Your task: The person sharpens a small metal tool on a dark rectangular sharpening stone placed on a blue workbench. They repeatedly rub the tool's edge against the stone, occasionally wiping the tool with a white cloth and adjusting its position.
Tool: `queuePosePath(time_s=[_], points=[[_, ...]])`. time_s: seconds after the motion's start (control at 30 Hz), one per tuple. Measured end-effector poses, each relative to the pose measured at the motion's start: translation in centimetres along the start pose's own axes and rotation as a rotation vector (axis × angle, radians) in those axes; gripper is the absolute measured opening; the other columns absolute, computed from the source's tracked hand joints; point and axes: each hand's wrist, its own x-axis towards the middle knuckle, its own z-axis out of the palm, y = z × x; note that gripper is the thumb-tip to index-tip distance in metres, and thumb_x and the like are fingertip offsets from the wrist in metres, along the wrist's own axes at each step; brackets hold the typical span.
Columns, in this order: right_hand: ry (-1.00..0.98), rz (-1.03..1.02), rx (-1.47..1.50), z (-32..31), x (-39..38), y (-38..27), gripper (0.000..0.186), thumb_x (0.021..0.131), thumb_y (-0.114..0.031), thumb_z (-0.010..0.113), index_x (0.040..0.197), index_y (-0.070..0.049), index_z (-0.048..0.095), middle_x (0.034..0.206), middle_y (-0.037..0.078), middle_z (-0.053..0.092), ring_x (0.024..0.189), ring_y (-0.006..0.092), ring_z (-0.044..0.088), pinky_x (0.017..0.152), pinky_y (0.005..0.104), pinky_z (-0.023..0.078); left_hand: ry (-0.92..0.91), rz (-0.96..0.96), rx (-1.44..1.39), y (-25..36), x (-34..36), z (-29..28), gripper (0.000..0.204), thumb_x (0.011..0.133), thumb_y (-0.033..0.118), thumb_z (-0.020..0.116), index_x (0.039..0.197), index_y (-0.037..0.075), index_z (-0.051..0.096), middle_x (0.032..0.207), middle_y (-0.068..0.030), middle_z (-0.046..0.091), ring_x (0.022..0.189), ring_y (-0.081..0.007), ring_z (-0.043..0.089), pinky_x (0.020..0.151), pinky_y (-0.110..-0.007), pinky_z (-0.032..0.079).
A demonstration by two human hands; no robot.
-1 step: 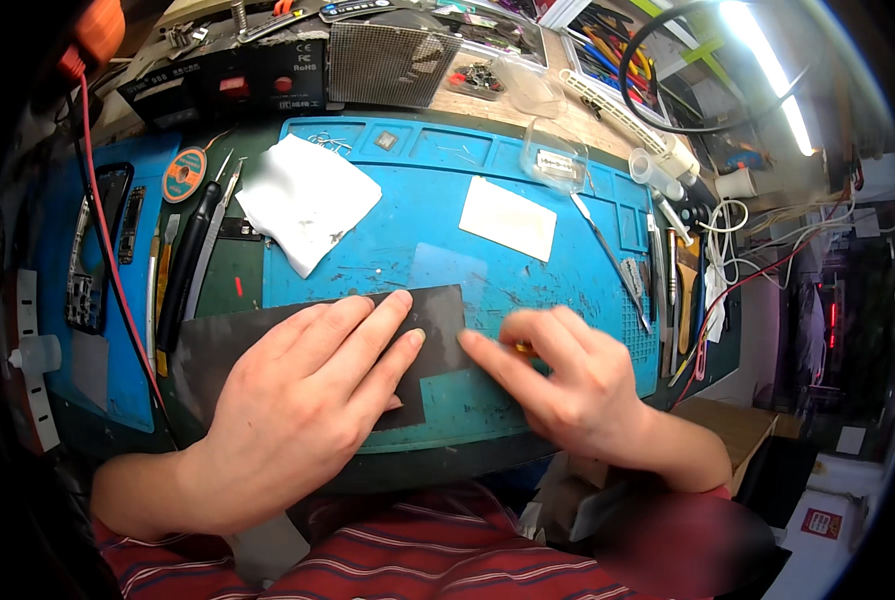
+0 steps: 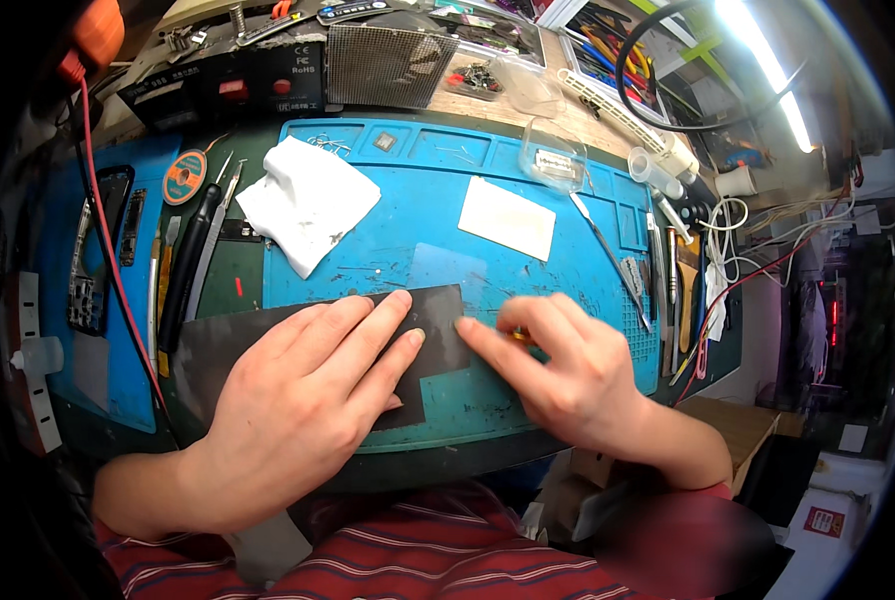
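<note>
A dark grey sheet, apparently sandpaper (image 2: 438,335), lies at an angle on the blue work mat (image 2: 398,250). Pale scuffed patches mark it, and a rectangular corner is cut away at its near right. My left hand (image 2: 313,385) rests flat across the sheet, fingers stretched out. At the sheet's right edge, my right hand (image 2: 568,370) is closed in a pinch, with the index fingertip at the edge. Between its fingers shows a bit of a small yellow piece (image 2: 521,335); most of it is hidden.
Beyond the sheet lie a white cloth (image 2: 308,200), a cream rectangular pad (image 2: 508,220) and a clear dish with a razor blade (image 2: 556,162). A scalpel (image 2: 596,230) lies at right. Tweezers (image 2: 213,240), a solder wick spool (image 2: 184,175) and an opened phone (image 2: 98,250) are at left.
My right hand has shifted slightly away from me along the sheet's right edge, and more of the yellow piece shows. The left hand and sheet have stayed put.
</note>
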Motion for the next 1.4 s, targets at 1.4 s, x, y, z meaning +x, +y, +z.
queuePosePath(time_s=[1.4], points=[[0.072, 0.075, 0.153, -1.0, -0.1, 0.3, 0.049, 0.079, 0.002, 0.076, 0.126, -0.01, 0.081, 0.101, 0.006, 0.068, 0.081, 0.0218, 0.069, 0.063, 0.0342, 0.058, 0.085, -0.007, -0.158, -0.7, 0.1, -0.4, 0.048, 0.083, 0.01, 0.086, 0.129, 0.002, 0.075, 0.139, -0.0135, 0.072, 0.12, -0.033, 0.07, 0.098, -0.043, 0.059]])
